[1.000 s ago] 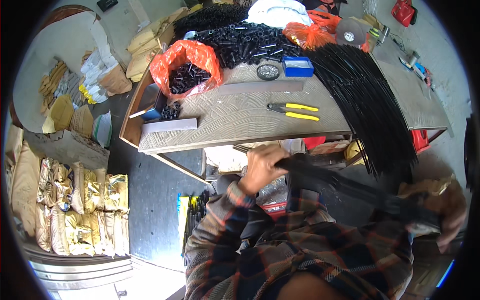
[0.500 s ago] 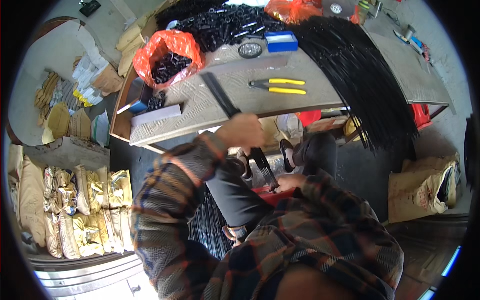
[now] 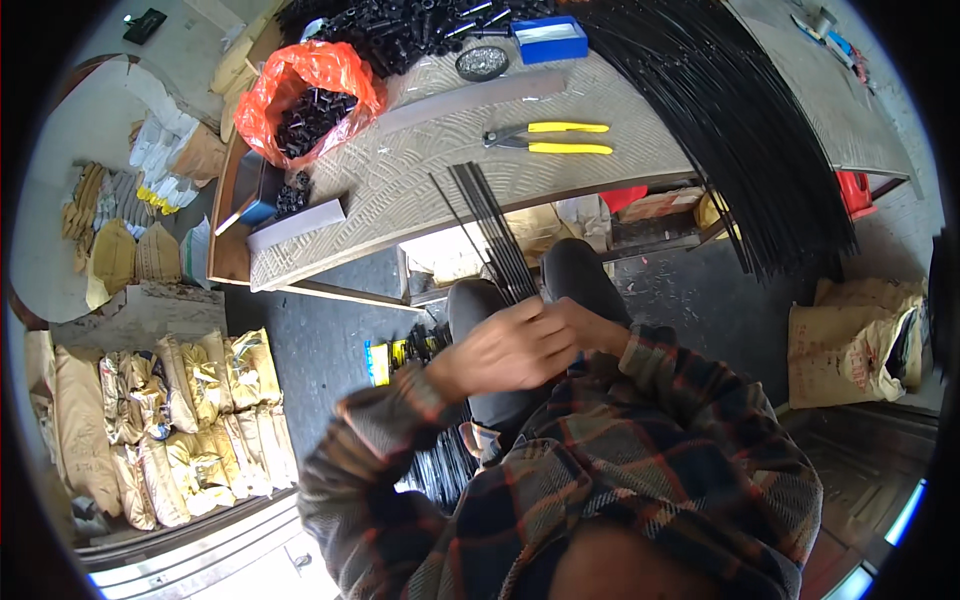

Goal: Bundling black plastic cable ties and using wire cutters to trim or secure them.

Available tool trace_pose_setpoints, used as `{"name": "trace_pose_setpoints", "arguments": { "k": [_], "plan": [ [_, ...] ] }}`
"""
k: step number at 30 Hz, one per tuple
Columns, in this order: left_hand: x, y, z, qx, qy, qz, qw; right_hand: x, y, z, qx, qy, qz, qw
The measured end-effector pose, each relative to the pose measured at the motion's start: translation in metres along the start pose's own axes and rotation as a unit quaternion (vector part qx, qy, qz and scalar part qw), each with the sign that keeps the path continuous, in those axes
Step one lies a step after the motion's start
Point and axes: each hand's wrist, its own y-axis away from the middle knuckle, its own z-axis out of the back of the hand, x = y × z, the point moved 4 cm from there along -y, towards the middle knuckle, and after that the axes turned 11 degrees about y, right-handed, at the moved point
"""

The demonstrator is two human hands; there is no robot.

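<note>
Now gripping a bundle of thin black rods [image 3: 490, 225] at centre frame: left hand [image 3: 505, 350] closed round the lower end, right hand [image 3: 590, 325] touching alongside, grip unclear. Long axis running up-left onto the table [image 3: 400, 190], short of the yellow pliers [image 3: 550, 138].

On the desk [image 3: 400, 190] I count one pair of yellow-handled pliers [image 3: 550, 138], near the middle. Behind the pliers stand one blue box [image 3: 548, 38] and one small round tin [image 3: 481, 62]. At the desk's left end there is one orange plastic bag [image 3: 310, 90], full of small black parts too many to count. Two hands meet in front of the desk, the left hand [image 3: 505, 350] and the right hand [image 3: 590, 325], on one thin bundle of black rods [image 3: 492, 225], about six or seven rods.
</note>
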Motion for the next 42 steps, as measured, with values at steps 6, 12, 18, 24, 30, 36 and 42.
{"name": "trace_pose_setpoints", "arguments": {
  "k": [6, 12, 18, 24, 30, 36, 42],
  "plan": [
    [0.024, 0.044, -0.028, -0.494, 0.445, 0.39, 0.637, 0.009, 0.011, -0.004, 0.072, -0.1, 0.044, 0.991],
    [0.01, 0.016, -0.045, -0.559, 0.643, 0.266, 0.451, 0.057, -0.016, 0.08, 0.08, -0.114, 0.117, 0.983],
    [0.024, 0.022, -0.035, -0.545, 0.663, 0.3, 0.416, 0.182, -0.066, 0.111, 0.199, -0.174, 0.424, 0.866],
    [0.036, 0.041, -0.081, -0.522, 0.735, 0.347, 0.259, 0.094, -0.064, 0.114, -0.128, 0.226, 0.106, 0.96],
    [0.042, 0.031, -0.075, -0.507, 0.779, 0.311, 0.201, 0.069, -0.066, 0.107, -0.127, 0.163, 0.05, 0.977],
    [0.045, 0.026, -0.075, -0.512, 0.737, 0.359, 0.257, 0.08, -0.07, 0.127, -0.076, 0.183, 0.038, 0.979],
    [0.045, 0.017, -0.073, -0.546, 0.698, 0.392, 0.247, 0.082, -0.18, 0.233, -0.285, 0.302, 0.097, 0.904]
  ]
}}
